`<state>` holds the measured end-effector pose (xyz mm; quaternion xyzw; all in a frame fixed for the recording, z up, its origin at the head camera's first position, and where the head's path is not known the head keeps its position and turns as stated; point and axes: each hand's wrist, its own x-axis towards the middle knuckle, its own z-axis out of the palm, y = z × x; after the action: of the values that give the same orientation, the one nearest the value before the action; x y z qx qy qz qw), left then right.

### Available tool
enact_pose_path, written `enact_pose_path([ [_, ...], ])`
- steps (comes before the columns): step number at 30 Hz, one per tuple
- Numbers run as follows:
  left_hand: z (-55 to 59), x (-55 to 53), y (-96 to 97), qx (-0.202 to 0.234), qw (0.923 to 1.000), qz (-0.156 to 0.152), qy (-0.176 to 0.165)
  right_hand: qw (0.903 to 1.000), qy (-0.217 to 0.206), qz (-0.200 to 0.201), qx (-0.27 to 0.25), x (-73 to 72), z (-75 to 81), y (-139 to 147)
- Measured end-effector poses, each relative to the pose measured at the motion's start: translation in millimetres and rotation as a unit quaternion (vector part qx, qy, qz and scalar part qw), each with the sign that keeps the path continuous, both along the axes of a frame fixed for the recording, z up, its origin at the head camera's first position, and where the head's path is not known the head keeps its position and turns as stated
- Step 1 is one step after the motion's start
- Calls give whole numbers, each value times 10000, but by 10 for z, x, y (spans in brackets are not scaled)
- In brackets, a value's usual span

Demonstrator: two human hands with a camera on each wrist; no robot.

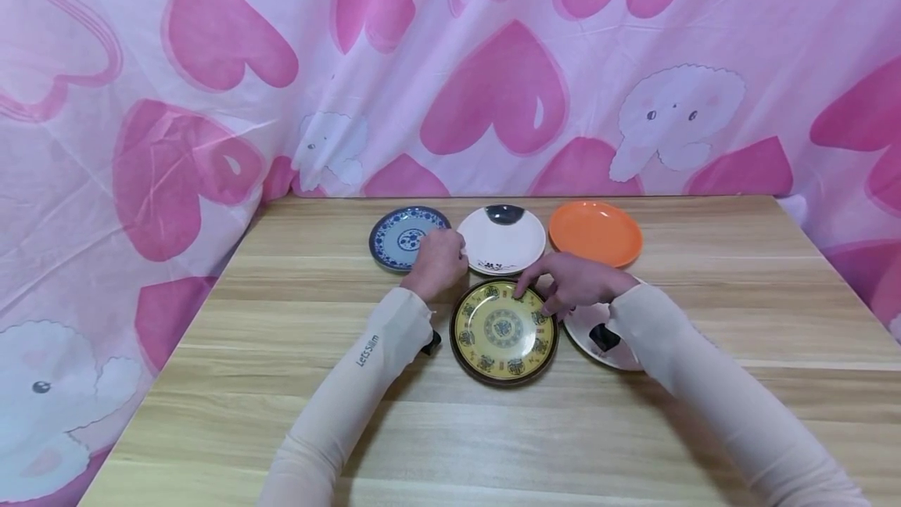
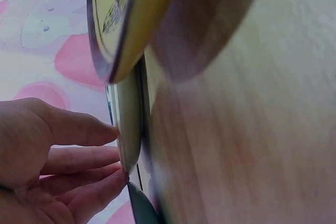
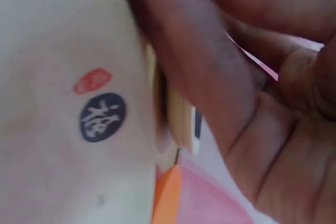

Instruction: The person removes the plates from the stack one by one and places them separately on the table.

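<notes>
In the head view my left hand [image 1: 438, 260] is between a blue-patterned plate [image 1: 386, 245] and a white plate with a black patch [image 1: 501, 242]. The left wrist view shows its nearly straight thumb and fingers [image 2: 84, 129] touching the white plate's rim [image 2: 128, 124]. My right hand [image 1: 573, 282] grips the right rim of a yellow plate with a dark edge [image 1: 503, 327]. That plate hangs tilted above the table in the left wrist view, casting a shadow. Below the right wrist lies another white plate [image 1: 587, 327]; its black and red stamps show in the right wrist view.
An orange plate [image 1: 595, 233] lies at the back right of the row. The wooden table [image 1: 232, 382] ends at a pink heart-patterned curtain [image 1: 493, 92] behind and on both sides. Small black wrist devices [image 1: 432, 344] show by the sleeves.
</notes>
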<state>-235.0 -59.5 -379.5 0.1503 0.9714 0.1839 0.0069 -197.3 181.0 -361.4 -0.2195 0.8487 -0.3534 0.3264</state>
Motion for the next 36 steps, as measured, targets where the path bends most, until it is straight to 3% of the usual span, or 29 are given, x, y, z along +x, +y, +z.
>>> enact_pose_path([
  [7, -3, 9, 0, 155, 9998, 54, -103, 9947, 693, 364, 670, -19, 48, -45],
  [19, 11, 5, -15, 218, 9996, 59, -178, 9926, 898, 213, 794, -44, 16, -84],
  [36, 17, 2, -8, 217, 9994, 94, -269, 9886, 1048, 337, 1025, -53, 40, -104],
])
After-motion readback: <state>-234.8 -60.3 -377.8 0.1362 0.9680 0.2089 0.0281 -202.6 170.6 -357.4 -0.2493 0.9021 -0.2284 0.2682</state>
